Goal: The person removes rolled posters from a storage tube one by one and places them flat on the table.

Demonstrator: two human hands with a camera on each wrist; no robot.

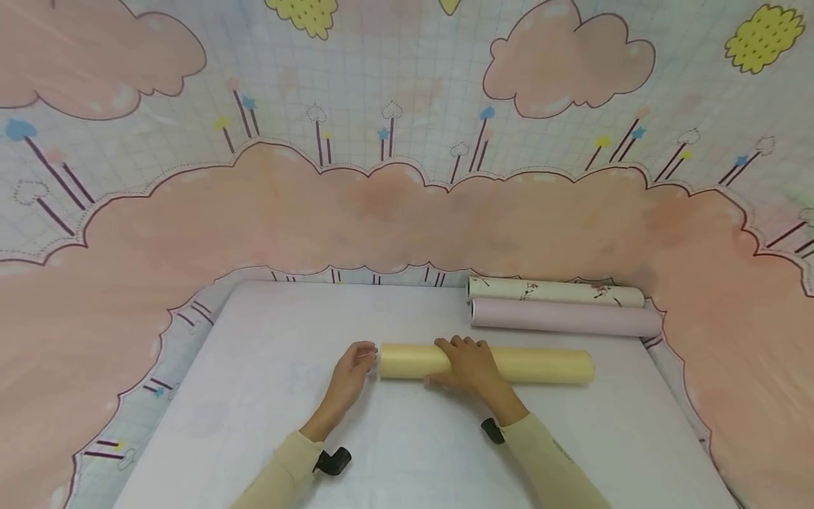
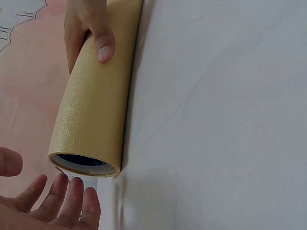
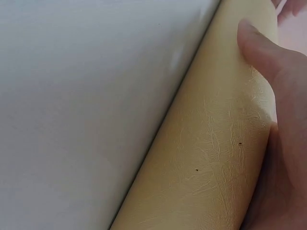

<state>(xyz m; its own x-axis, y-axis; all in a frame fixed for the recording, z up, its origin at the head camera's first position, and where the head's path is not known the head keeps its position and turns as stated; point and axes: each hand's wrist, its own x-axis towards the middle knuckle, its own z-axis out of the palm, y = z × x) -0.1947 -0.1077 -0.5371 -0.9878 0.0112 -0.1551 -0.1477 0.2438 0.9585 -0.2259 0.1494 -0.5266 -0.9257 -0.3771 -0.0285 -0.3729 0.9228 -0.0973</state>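
A yellow wallpaper roll (image 1: 540,365) with a finely textured surface lies lengthwise across the white tabletop. My right hand (image 1: 469,364) grips it left of its middle, thumb on the near side and fingers over the top. In the right wrist view, the thumb presses along the roll (image 3: 201,158). Just off the roll's left end is my left hand (image 1: 351,371), its fingers loosely bent and holding nothing. The left wrist view shows that hand's fingers (image 2: 74,196) spread beside the hollow end of the roll (image 2: 91,115).
Behind and to the right lie a pale pink roll (image 1: 566,317) and a cream roll with a floral print (image 1: 553,291), side by side. The white table (image 1: 305,318) meets a backdrop of peach and cloud-patterned sheeting (image 1: 381,219).
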